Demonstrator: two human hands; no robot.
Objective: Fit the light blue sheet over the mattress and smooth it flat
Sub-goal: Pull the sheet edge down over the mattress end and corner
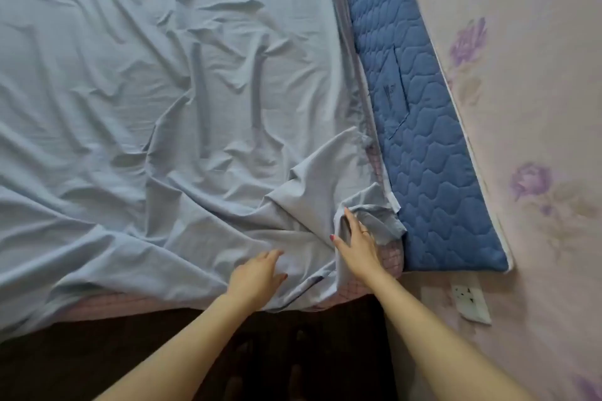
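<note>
The light blue sheet [136,101] lies wrinkled over most of the mattress. Its corner is bunched and folded back near the lower right, leaving a strip of the pink checked mattress [389,259] bare at the corner and along the near edge. My right hand [353,244] is at that bunched corner, fingers curled into the folds of the sheet. My left hand [257,273] rests on the sheet a little to the left, near the bed's front edge, fingers partly spread and flat on the cloth.
A dark blue quilted headboard pad [423,127] stands along the bed's right side against the wall with purple flower wallpaper [527,107]. A white wall socket [469,301] sits low by the corner. Dark floor [163,361] lies below the bed's near edge.
</note>
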